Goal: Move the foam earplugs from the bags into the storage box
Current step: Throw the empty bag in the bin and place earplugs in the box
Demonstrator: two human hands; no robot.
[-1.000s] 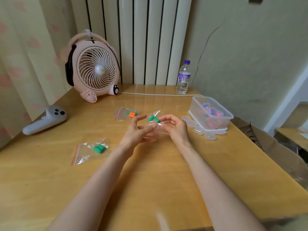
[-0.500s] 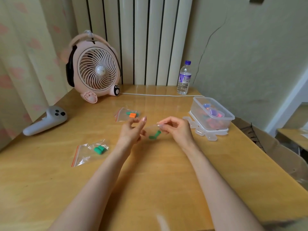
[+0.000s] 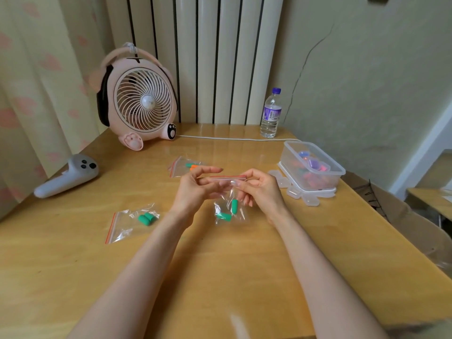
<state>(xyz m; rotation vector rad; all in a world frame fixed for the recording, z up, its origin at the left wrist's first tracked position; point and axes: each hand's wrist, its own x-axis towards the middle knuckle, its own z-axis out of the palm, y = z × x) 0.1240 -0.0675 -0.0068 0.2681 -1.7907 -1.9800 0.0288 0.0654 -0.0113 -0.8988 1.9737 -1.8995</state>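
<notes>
Pinching the red zip strip (image 3: 227, 177) of a small clear bag (image 3: 230, 211) at its two ends, with the left hand (image 3: 193, 192) on one end and the right hand (image 3: 261, 189) on the other, each closed in a pinch on the strip and the other fingers loosely bent; letting the bag hang down between both hands above the middle of the worktop (image 3: 220, 265), with two green earplugs (image 3: 224, 216) low inside it, one upright and one tilted; not being able to tell whether the lower edge is touching the wood; leaving a second bag (image 3: 122, 228) with green plugs flat on the worktop, left of the left wrist, and a third bag (image 3: 179, 167) with a green and an orange plug just behind the left hand; keeping the storage box (image 3: 288, 155) open at the right, standing on its lid (image 3: 281, 182), with coloured plugs inside; seeing also a pink fan (image 3: 141, 104), a water bottle (image 3: 271, 115) and a white controller (image 3: 66, 178) near the edges.
</notes>
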